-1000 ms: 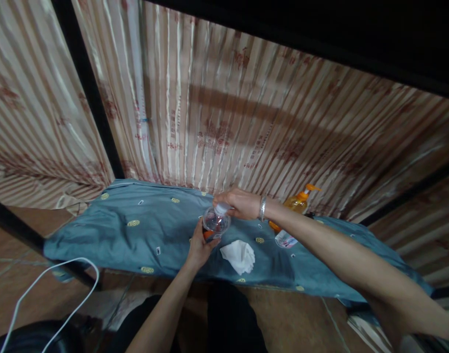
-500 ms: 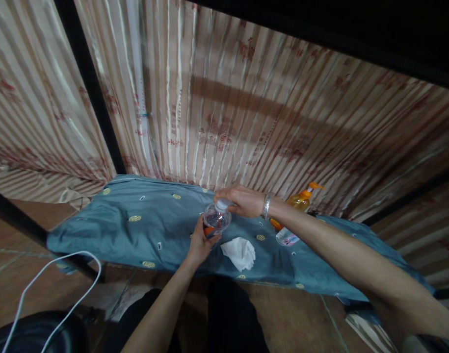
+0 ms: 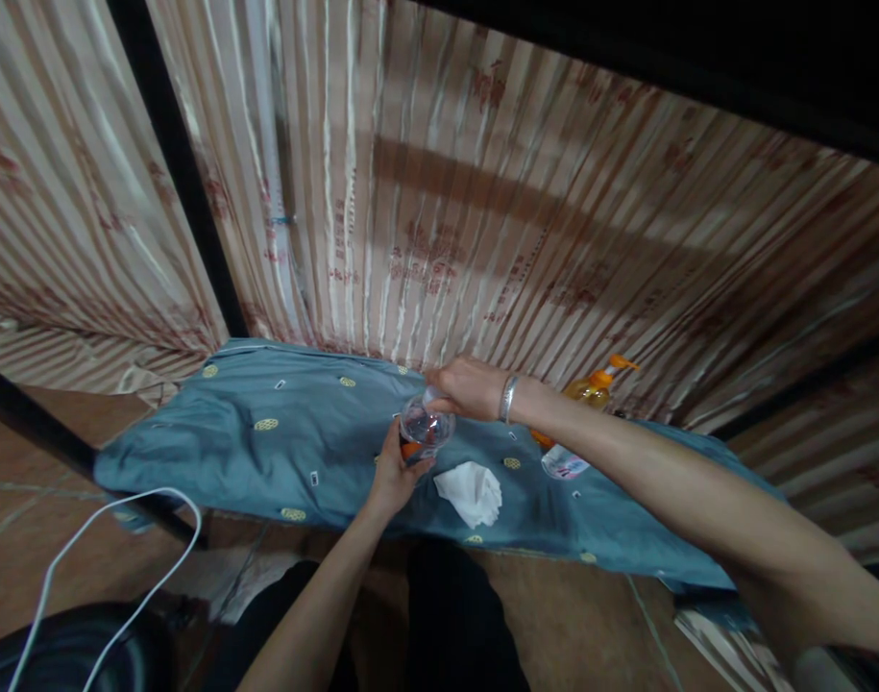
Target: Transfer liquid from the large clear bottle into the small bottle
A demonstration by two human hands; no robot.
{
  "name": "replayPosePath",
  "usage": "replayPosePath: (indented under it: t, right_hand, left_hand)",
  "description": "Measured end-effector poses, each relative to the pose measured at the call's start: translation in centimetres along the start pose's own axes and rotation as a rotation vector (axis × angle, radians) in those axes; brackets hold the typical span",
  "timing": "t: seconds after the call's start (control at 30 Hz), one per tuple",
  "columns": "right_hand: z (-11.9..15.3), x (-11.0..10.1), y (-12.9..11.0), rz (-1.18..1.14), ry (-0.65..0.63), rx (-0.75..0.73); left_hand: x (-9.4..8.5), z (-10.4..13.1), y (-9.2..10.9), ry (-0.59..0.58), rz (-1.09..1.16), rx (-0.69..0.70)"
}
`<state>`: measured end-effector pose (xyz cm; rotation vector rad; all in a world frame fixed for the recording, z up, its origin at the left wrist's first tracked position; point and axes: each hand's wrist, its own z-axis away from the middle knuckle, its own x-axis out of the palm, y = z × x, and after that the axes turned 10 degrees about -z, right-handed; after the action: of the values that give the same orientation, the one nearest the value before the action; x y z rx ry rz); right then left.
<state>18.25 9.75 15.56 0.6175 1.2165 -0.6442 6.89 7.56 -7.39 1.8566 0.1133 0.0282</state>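
A clear bottle (image 3: pixel 426 430) with an orange label stands over the blue cloth surface. My left hand (image 3: pixel 396 471) is wrapped round its lower side. My right hand (image 3: pixel 466 389), with a silver bracelet at the wrist, is closed on the white cap (image 3: pixel 431 395) at the bottle's mouth. Whether the cap still touches the bottle is hard to tell. A crumpled white tissue (image 3: pixel 471 494) lies on the cloth just right of my left hand.
On the blue cloth (image 3: pixel 230 461), a yellow pump bottle (image 3: pixel 592 388) and a clear labelled container (image 3: pixel 564 463) are partly behind my right forearm. Striped curtains (image 3: pixel 439 211) hang behind. Dark metal posts, a white cable (image 3: pixel 114 505) and a black stool-like object are at left.
My right hand has closed more tightly over the cap and shifted slightly, uncovering more of the bottle's top. My left hand keeps its hold on the bottle.
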Motion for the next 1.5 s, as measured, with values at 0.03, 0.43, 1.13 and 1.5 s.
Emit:
replayPosePath:
  t: [0.03, 0.43, 1.13, 1.5]
  right_hand:
    - [-0.1, 0.0, -0.2, 0.018, 0.007, 0.036]
    - [-0.6, 0.4, -0.3, -0.004, 0.029, 0.019]
    - [-0.4, -0.3, -0.3, 0.008, -0.008, -0.056]
    - [0.3, 2.9, 0.6, -0.297, 0.279, 0.019]
  left_hand:
    - [0.0, 0.0, 0.0, -0.001, -0.002, 0.0]
    - [0.0, 0.0, -0.4, -0.003, -0.037, -0.019]
    - [-0.1, -0.1, 0.2, -0.002, -0.074, -0.029]
    - [-0.8, -0.2, 0.7, -0.018, -0.148, -0.022]
